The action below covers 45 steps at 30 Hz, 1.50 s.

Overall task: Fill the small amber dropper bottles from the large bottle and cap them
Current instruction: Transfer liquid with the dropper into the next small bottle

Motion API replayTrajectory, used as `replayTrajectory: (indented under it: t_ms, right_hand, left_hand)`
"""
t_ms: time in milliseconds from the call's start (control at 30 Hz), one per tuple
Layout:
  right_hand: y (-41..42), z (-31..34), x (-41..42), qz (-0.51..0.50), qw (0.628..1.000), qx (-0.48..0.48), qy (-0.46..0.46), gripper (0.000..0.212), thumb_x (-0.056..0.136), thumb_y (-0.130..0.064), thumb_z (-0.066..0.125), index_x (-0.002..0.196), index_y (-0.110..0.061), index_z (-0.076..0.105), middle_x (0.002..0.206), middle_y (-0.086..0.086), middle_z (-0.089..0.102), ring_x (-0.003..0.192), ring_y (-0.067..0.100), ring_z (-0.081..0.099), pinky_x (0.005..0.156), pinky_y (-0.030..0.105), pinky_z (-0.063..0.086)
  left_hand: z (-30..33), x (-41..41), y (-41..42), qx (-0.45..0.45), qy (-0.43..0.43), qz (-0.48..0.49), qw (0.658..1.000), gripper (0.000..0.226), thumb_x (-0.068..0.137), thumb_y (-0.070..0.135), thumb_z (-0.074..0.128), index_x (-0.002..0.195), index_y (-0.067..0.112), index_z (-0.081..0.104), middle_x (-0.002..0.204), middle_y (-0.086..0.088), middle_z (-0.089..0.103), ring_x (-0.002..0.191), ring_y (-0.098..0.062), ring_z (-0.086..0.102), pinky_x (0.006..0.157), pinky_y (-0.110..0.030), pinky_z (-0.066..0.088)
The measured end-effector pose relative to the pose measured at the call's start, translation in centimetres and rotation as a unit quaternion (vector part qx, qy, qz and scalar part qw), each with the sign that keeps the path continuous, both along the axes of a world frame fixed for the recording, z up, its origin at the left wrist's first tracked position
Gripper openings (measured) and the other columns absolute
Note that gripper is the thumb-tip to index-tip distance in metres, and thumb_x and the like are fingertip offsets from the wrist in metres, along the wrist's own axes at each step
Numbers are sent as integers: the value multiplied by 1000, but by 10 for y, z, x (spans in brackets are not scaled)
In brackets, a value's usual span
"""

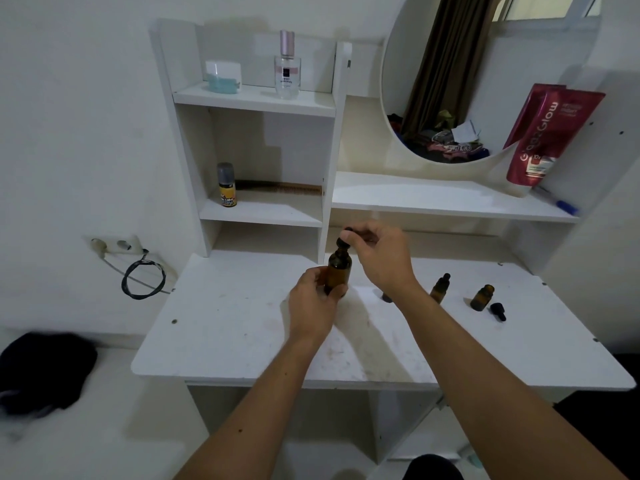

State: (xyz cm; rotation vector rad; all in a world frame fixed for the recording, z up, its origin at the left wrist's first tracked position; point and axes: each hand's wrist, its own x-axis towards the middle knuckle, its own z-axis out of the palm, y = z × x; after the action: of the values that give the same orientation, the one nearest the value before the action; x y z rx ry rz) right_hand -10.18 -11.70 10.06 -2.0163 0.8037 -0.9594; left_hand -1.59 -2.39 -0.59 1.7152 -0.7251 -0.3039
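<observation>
Hands grip large bottle [338,270] above tabletop [242,327].
Left hand [313,301] clamps its body; right hand [379,254] pinches its dropper cap [344,237]. Contents unclear.

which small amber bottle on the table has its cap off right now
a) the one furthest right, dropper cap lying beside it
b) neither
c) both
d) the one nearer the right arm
a: the rightmost small bottle stands open-necked with a black dropper cap lying on the table just to its right, while the other small bottle nearer the right arm has its black cap on.
</observation>
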Motion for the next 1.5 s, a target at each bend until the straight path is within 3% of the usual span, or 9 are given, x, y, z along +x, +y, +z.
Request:
replayTrajectory:
  t_ms: [167, 333, 633, 733, 933, 1267, 1500]
  right_hand:
    - [1, -3, 4, -18, 1000, 3, 4, 7, 92, -15, 79, 90, -21, 81, 83, -13, 75, 82, 3, 70, 74, 7, 53]
    - [2, -9, 7, -24, 1000, 8, -8, 4, 91, -14, 80, 91, -18, 82, 86, -8, 78, 83, 6, 73, 81, 19, 59]
    - [6, 2, 0, -23, 999, -23, -16, 17, 96, -21, 76, 110, -13, 78, 93, -9, 75, 84, -6, 67, 76, 1, 50]
    - [9, 14, -3, -23, 998, -49, -31, 15, 96, -21, 75, 109, -15, 78, 94, -10, 75, 85, -7, 67, 80, 3, 50]
    - [11, 34, -11, -24, 994, -65, -86, 16, 96, -18, 75, 111, -13, 78, 96, -9, 76, 88, -7, 69, 84, 6, 52]
    - [9, 40, -60, -45, 987, -50, -144, 17, 96, -17, 76, 111, -10, 78, 98, -6, 78, 92, 0, 72, 86, 12, 54]
    - [-14, 26, -132, -105, 983, -36, -148, 18, 96, -20, 76, 112, -14, 79, 98, -6, 79, 95, 6, 75, 91, 21, 59]
  left_hand:
    - [-2, 0, -2, 9, -6, 4, 1000, 47, 86, 34, 82, 127, 21, 64, 121, 6, 72, 109, -12, 65, 99, -24, 49]
    - [-3, 1, -3, 11, -8, 2, 1000, 45, 87, 34, 82, 127, 23, 64, 121, 8, 72, 110, -12, 66, 100, -25, 50]
    - [-4, -1, -5, 35, -21, 11, 999, 49, 88, 38, 80, 130, 23, 59, 125, 6, 69, 113, -16, 65, 102, -28, 48]
    - [-1, -2, -4, 39, -20, 15, 999, 50, 88, 36, 80, 130, 22, 58, 125, 5, 69, 113, -17, 64, 97, -25, 47]
    - [4, -8, 0, 50, -24, 30, 998, 51, 89, 37, 78, 133, 23, 56, 129, 4, 66, 114, -16, 64, 104, -36, 51]
    - [6, -24, 15, 10, 7, 74, 997, 52, 85, 27, 84, 128, 18, 56, 118, 4, 64, 97, -11, 63, 72, -7, 43]
    - [4, -87, 6, -30, 34, 11, 999, 37, 91, 29, 78, 120, 24, 57, 109, 7, 65, 95, -10, 64, 70, -8, 48]
